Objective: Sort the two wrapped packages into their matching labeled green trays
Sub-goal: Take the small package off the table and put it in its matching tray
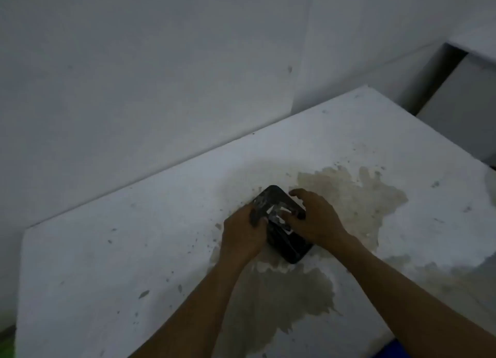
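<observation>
At the far lower left corner a small patch of bright green [6,344] is seen beside the table edge; what it belongs to cannot be told. A white table [112,250], speckled with dark flecks, is set against a plain white wall [134,76] and takes up most of the view. Near the middle of the table the left hand [243,235] is curled around the left edge of a dark, glossy wrapped package [271,198], with the thumb laid over its top face. The package lies flat on the table, turned diagonally, one rounded corner pointing towards the wall and the other towards the person. A crumpled, shiny pale patch [276,214] is seen on its upper face between the two hands; whether this is a label or torn wrapping cannot be told. The right hand [312,218] is pressed on the package from the right, its fingers partly spread and bent, the fingertips touching the pale patch. Under and to the right of the package a broad brownish stain [354,194] is spread over the tabletop. At the upper right a dark gap beside a pale cabinet [461,89] is seen beyond the table's corner.
</observation>
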